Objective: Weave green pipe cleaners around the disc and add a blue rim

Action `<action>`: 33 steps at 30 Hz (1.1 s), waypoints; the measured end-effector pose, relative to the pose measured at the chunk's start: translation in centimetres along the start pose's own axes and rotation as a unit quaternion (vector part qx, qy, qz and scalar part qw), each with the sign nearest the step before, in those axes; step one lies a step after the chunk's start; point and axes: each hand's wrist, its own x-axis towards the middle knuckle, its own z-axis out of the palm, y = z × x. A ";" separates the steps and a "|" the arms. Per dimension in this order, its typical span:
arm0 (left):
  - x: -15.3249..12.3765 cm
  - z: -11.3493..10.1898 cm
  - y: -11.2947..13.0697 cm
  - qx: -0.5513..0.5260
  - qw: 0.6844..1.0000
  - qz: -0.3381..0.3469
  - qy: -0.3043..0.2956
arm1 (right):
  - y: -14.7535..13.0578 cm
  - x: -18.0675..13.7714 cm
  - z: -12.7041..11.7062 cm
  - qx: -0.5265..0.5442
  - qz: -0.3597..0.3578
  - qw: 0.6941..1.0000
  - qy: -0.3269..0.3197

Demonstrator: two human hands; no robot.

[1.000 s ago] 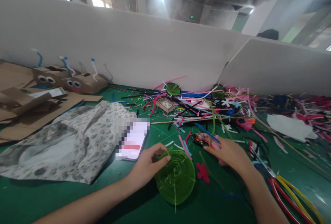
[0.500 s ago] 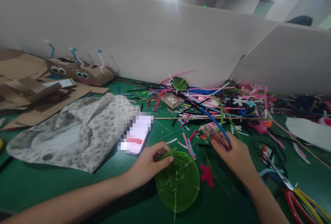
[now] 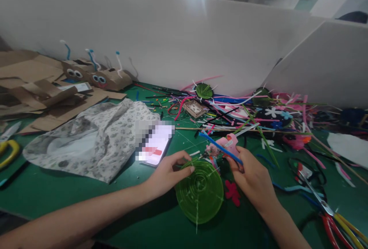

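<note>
Pinching the green coiled disc (image 3: 200, 197) by its upper-left rim at lower centre with my left hand (image 3: 170, 172), I grasp a pink gun-shaped tool (image 3: 231, 144) in my right hand (image 3: 254, 169), right of centre.

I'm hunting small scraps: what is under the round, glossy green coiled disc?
Around the disc, flat green tabletop shows, with a red flower-shaped piece just right and the left hand on its upper-left edge. Whatever lies beneath is covered.
</note>
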 end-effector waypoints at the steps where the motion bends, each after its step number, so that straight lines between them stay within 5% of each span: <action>1: 0.0 0.0 0.0 0.000 1.000 0.000 0.002 | 0.0 -0.1 0.1 -0.003 -0.002 1.000 -0.001; 33: -0.1 0.0 0.0 -0.016 1.000 0.011 0.001 | -0.3 -0.3 -0.4 -0.026 -0.033 0.999 0.000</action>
